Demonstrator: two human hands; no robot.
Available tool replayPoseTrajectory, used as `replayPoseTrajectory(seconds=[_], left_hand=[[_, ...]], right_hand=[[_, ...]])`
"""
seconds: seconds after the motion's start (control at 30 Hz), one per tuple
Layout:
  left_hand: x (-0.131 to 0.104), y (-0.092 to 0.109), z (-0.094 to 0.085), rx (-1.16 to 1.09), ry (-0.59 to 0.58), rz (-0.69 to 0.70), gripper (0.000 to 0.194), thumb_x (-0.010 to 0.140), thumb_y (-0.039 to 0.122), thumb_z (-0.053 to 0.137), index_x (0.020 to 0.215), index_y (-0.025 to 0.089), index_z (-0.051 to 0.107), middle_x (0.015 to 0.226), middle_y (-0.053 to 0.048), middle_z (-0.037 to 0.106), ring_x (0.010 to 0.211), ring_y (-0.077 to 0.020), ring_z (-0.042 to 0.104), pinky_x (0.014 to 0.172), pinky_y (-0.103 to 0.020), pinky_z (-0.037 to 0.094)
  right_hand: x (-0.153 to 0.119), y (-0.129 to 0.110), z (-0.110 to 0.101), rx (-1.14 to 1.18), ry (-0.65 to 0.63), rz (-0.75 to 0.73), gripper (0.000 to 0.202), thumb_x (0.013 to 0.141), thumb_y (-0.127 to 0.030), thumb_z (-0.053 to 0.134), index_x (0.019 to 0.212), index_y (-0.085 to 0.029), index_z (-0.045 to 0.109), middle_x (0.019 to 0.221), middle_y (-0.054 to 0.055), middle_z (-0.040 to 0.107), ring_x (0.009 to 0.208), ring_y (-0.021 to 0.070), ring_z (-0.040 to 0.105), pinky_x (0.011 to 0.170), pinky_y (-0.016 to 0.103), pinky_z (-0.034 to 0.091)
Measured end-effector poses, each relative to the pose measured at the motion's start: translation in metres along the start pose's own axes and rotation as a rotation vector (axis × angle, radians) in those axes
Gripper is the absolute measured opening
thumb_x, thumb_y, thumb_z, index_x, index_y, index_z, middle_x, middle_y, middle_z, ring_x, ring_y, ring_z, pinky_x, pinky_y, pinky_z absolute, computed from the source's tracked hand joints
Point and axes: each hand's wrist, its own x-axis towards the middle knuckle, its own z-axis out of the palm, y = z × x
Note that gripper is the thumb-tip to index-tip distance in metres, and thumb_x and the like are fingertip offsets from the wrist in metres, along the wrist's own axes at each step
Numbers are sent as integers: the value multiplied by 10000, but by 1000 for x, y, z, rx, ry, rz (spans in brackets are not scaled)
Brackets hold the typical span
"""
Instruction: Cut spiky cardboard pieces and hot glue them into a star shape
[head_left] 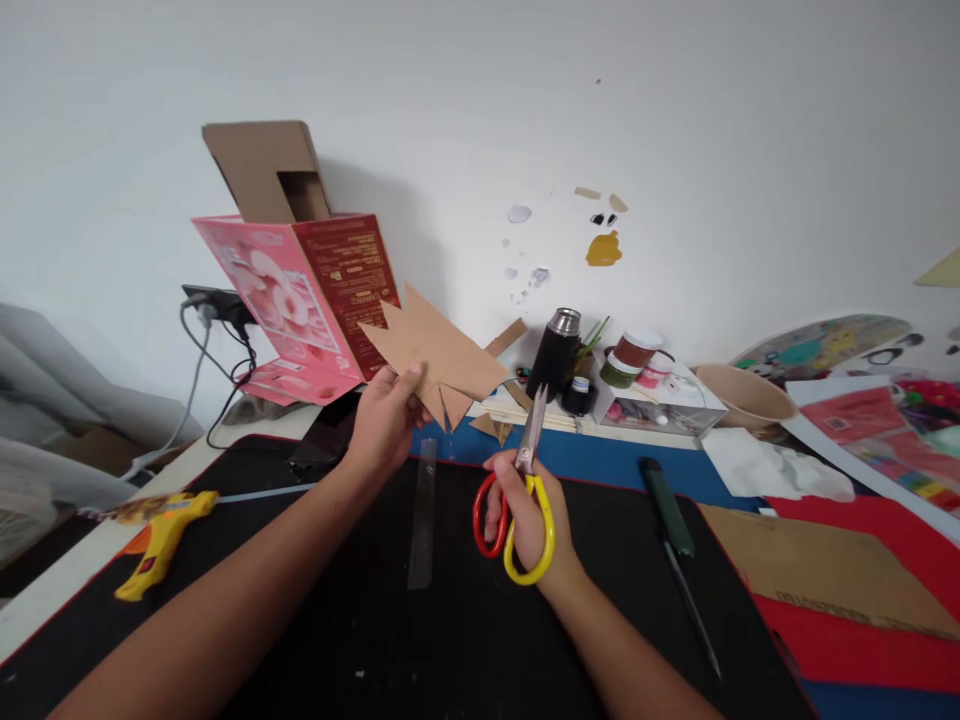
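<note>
Cardboard piece (457,350) at centre of frame, left hand (384,415) pinching its lower-left edge, probably to leave the notched edges free. Right hand (529,518) holds scissors (530,445) by the loops, blades up, apart from it; blade gap hard to tell.

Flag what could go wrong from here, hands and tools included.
1. Cut skin: the bare left hand grips the jagged tan cardboard piece by its cut edge; the metal scissors with red and yellow handles in the bare right hand could nick it if they stray close.
2. Bending: the piece's narrow spikes look easy to crease.
3. Bumping: the left forearm might knock the yellow glue gun; whether it's hot can't be told.
</note>
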Motion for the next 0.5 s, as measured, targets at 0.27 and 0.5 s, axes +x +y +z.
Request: replayPoseTrajectory(seconds=[0.27, 0.5], left_hand=[[-14, -9, 10, -22, -71, -132, 405, 712, 408, 904, 919, 167, 653, 602, 13, 638, 437, -122, 581, 412, -213, 412], [-22, -15, 12, 35, -161, -136, 405, 726, 422, 906, 917, 156, 667, 649, -8, 683, 438, -122, 590, 407, -223, 443]], right_hand=[[6, -4, -5, 34, 16, 15, 628, 853, -779, 731, 1015, -179, 641, 439, -69, 569, 316, 127, 520, 329, 191, 413], [9, -3, -4, 38, 37, 30, 616, 821, -785, 756, 965, -218, 564, 428, -69, 583, 311, 137, 529, 318, 190, 416]])
